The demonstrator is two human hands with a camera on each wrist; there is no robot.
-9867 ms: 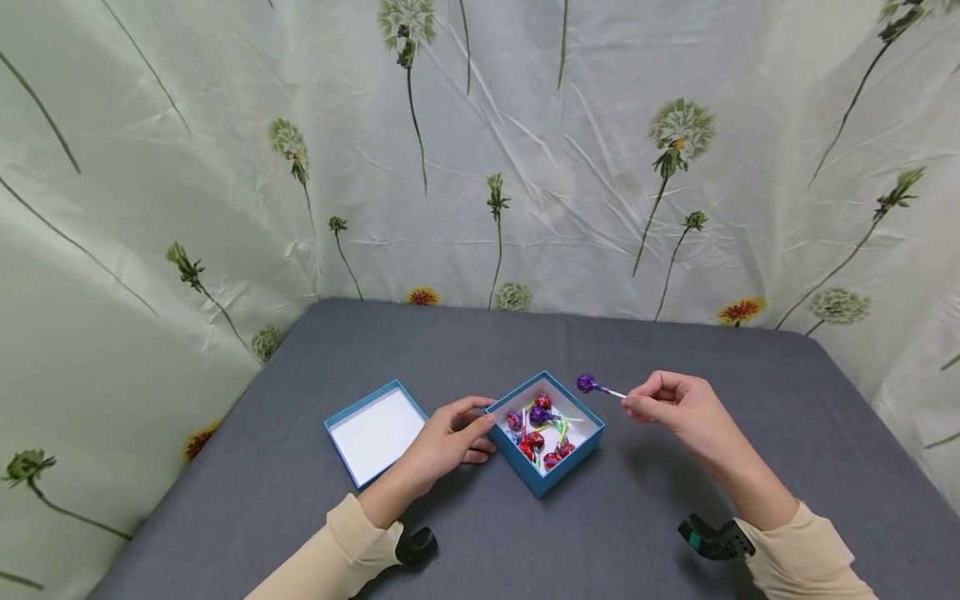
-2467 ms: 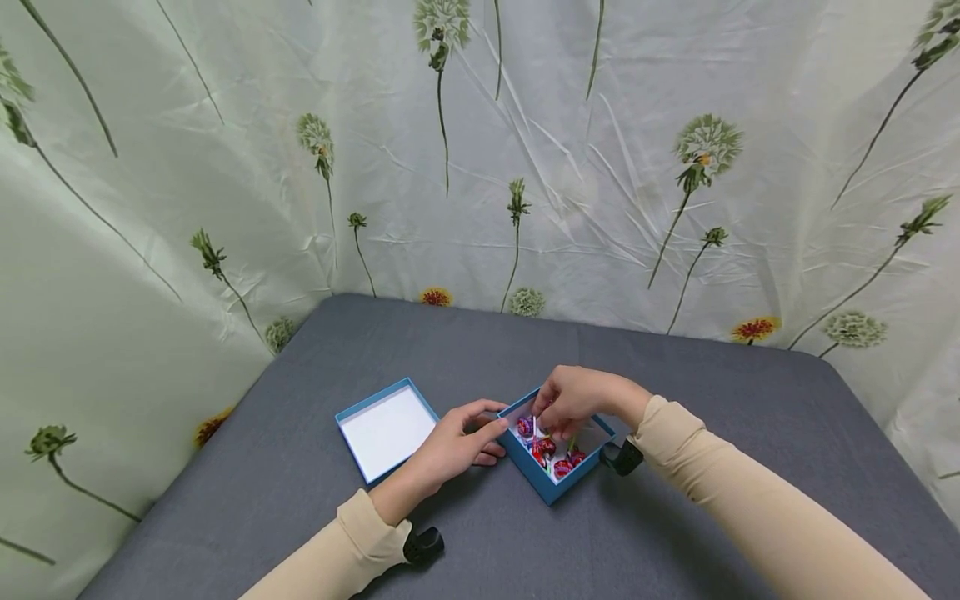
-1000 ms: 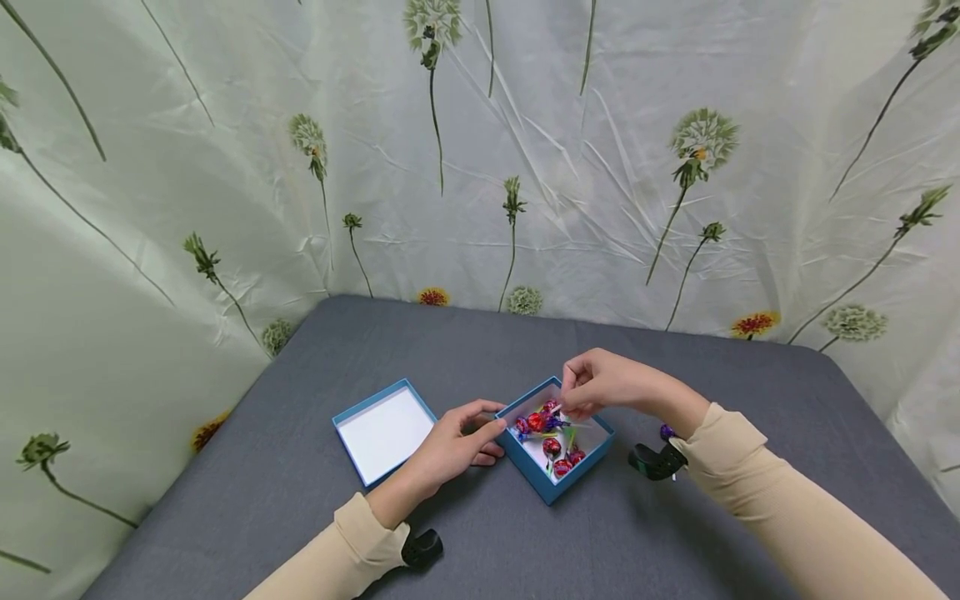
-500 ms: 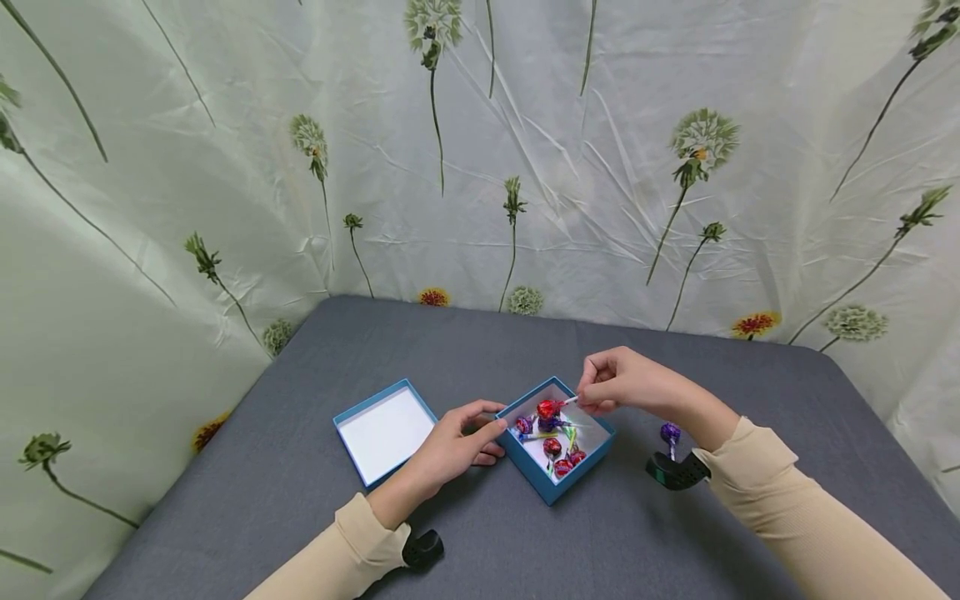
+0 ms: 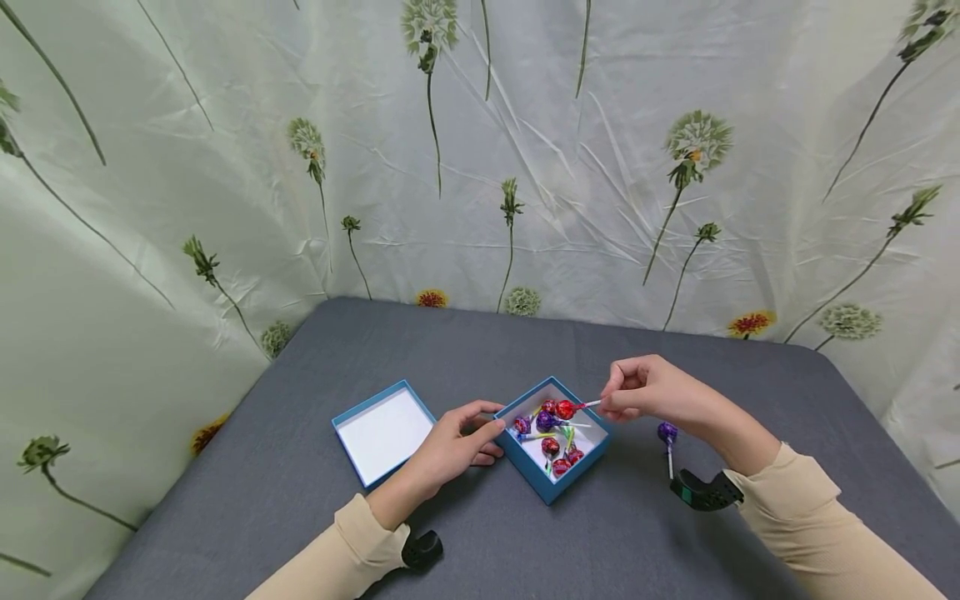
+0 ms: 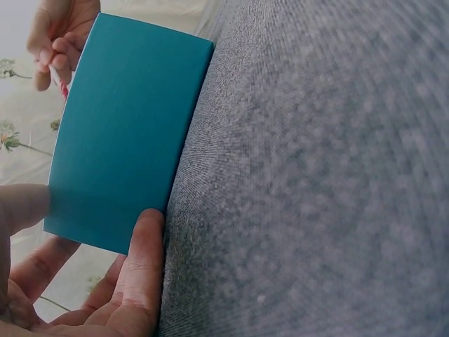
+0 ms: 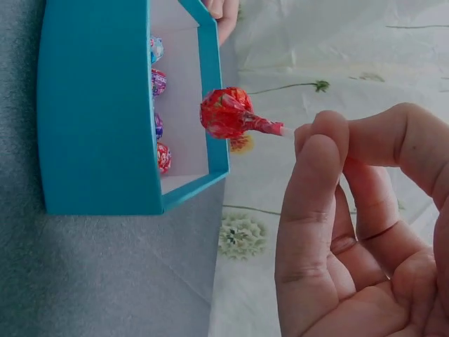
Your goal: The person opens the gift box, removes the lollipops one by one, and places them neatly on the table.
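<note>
An open blue box [image 5: 556, 485] with white inside stands at the middle of the table, holding several wrapped lollipops, among them a purple one [image 5: 546, 420] and a red one [image 5: 551, 447]. My left hand [image 5: 455, 446] holds the box by its left corner, with the thumb at the rim and fingers against the walls in the left wrist view. My right hand [image 5: 647, 390] pinches the white stick of a red lollipop [image 7: 226, 113] between thumb and fingertips. The candy head overlaps the box's right rim in the head view.
A purple lollipop [image 5: 667, 432] lies on the grey table [image 5: 480, 342] right of the box, below my right forearm. The blue box lid [image 5: 382, 435] lies inside-up at the left. Behind the table hangs a flowered curtain [image 5: 375, 167].
Earlier my right hand held a purple lollipop, which now lies on the table. It has since reached into the box and drawn a red lollipop up and rightward. My left hand stays.
</note>
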